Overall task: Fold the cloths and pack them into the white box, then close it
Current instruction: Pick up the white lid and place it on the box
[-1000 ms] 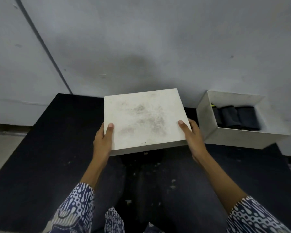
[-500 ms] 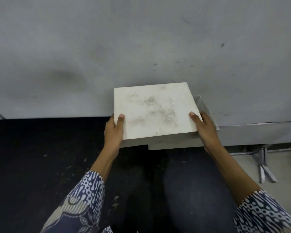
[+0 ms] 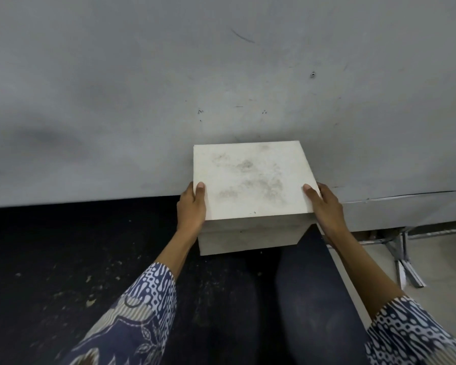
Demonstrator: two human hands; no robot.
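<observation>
The white lid (image 3: 250,180), square and smudged grey on top, sits over the white box (image 3: 248,239), whose front wall shows below the lid's rim. My left hand (image 3: 191,206) grips the lid's left edge, thumb on top. On the opposite edge my right hand (image 3: 325,206) holds it the same way. The box stands on the black mat (image 3: 63,259) against the grey wall. The cloths are hidden inside.
The grey wall (image 3: 221,88) rises right behind the box. My knees in dark trousers (image 3: 300,299) lie just in front of it. To the right are bare floor and a metal stand's feet (image 3: 406,264).
Both hands carried the lid rightward from in front of me and lowered it onto the open box. The dark cloths seen in the box earlier are now covered.
</observation>
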